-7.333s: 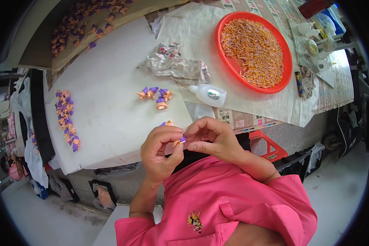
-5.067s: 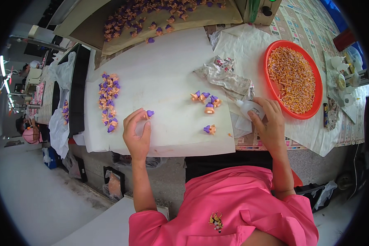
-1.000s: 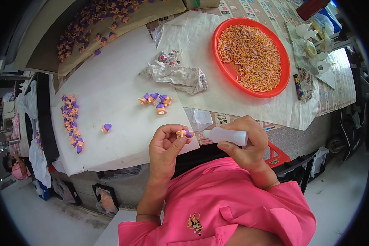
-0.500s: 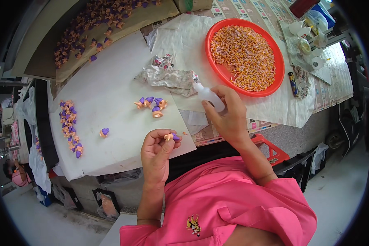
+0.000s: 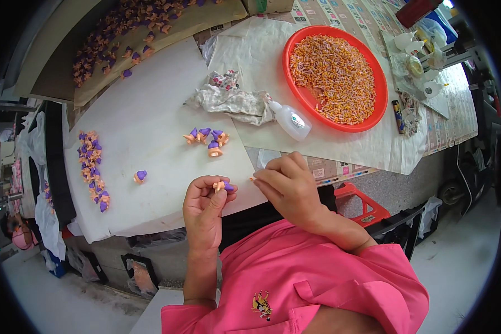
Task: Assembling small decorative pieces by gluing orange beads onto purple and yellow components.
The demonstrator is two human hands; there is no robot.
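My left hand (image 5: 201,210) is closed around a small peach-and-purple plastic figure (image 5: 221,187), held between thumb and fingers over the sheet's near edge. Just to its right, my right hand (image 5: 288,188) is pinched, with a tiny orange piece (image 5: 253,178) at its fingertips. A white squeeze bottle (image 5: 293,123) lies tilted, its nozzle against a crumpled cloth (image 5: 231,104). Several similar figures (image 5: 214,148) cluster ahead of my left hand. One lone figure (image 5: 140,176) sits farther left, and a long row of figures (image 5: 92,167) runs along the left side.
A round red tray (image 5: 289,83) full of small orange and pink pieces stands at the far right of the cloth. Beyond the white sheet (image 5: 150,111), a bin (image 5: 178,30) holds many figures. Small bottles (image 5: 404,40) and a lighter-like tube (image 5: 398,116) lie at right.
My right hand has let go of the squeeze bottle, which now lies by the cloth, and has come left and nearer to the tiny orange piece. My left hand still holds the figure.
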